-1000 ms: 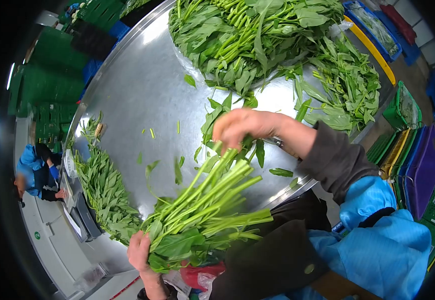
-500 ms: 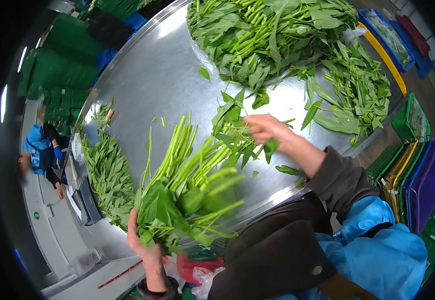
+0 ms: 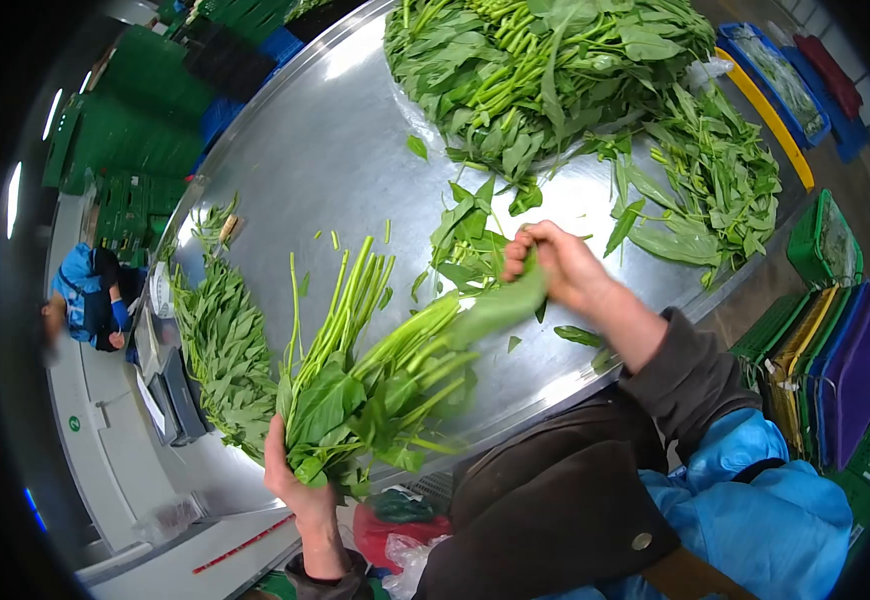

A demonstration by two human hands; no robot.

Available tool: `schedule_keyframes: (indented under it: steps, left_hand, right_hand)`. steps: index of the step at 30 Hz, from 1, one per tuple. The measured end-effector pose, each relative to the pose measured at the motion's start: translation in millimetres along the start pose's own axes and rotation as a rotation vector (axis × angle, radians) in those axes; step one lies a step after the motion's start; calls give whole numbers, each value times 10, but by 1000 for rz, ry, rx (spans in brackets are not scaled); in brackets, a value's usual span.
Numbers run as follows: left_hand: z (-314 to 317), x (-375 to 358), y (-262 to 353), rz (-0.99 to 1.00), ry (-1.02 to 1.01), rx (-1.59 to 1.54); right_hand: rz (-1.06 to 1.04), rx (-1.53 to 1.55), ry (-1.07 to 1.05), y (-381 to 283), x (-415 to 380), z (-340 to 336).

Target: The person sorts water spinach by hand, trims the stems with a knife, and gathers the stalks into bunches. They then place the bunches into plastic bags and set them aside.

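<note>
My left hand (image 3: pixel 300 485) is wrapped round the leafy end of a bunch of water spinach (image 3: pixel 340 400), whose pale green cut stems point up and away over the metal table. To its right, my right hand (image 3: pixel 560 268) is closed, fingers pinched on a water spinach leaf (image 3: pixel 500 308) that is smeared by motion and reaches back towards the bunch. Just beyond my right hand lies a small heap of loose leaves (image 3: pixel 467 235). Single leaves and short stem pieces are scattered on the metal table (image 3: pixel 295 180) between the hands and the far piles.
A large pile of water spinach (image 3: pixel 545 80) sits at the back, with a looser pile (image 3: pixel 720 180) at right. A row of greens (image 3: pixel 220 350) lines the left edge, near a small wooden handle (image 3: pixel 228 228). Stacked crates (image 3: pixel 815 350) stand right. A co-worker (image 3: pixel 90 290) is far left.
My right hand has closed on a leaf and drawn it outward from the bunch. Loose leaves lie on the table beyond it. My left hand keeps its hold, shifted slightly right.
</note>
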State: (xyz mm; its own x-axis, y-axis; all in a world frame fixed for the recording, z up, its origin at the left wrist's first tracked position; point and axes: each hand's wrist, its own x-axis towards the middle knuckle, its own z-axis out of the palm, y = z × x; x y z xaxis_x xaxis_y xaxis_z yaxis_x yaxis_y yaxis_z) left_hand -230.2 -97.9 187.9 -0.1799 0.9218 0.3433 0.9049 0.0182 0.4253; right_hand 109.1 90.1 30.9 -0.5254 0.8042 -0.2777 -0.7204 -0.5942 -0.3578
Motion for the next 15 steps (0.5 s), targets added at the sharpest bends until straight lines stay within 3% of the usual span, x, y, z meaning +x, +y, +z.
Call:
schedule_keyframes:
  steps: [1,2,4,6,7,9,10,12,14,15]
  left_hand:
    - [4,-24,-14,-17,-5,-7]
    - [-5,-39,-25,-29,-17,-13]
    - [4,-45,-23,2,-23,-11]
    - [33,-46,21,36,-33,-12]
    - [31,-33,67,54,-36,21]
    - [23,1,115,77,-33,50]
    - [24,5,131,99,-39,34]
    - [21,-8,166,116,-47,21]
    - [35,-16,219,145,-70,22]
    - [46,-22,217,151,-100,21]
  right_hand:
    - [-31,-967,11,-268,-37,-5]
    - [77,-1594,100,-312,-38,138]
    - [-444,-2235,149,-267,-194,539]
    - [-531,-1634,-72,-89,-148,807]
    - [-531,-1627,-64,-20,-132,884]
    - [-362,-1706,-328,28,-106,991]
    - [-363,-1711,-327,-32,-97,1019]
    - [-157,-1781,-262,-148,-54,1060]
    - [-130,-1829,-309,22,-40,1162]
    - [-13,-1849,-443,143,-53,1269]
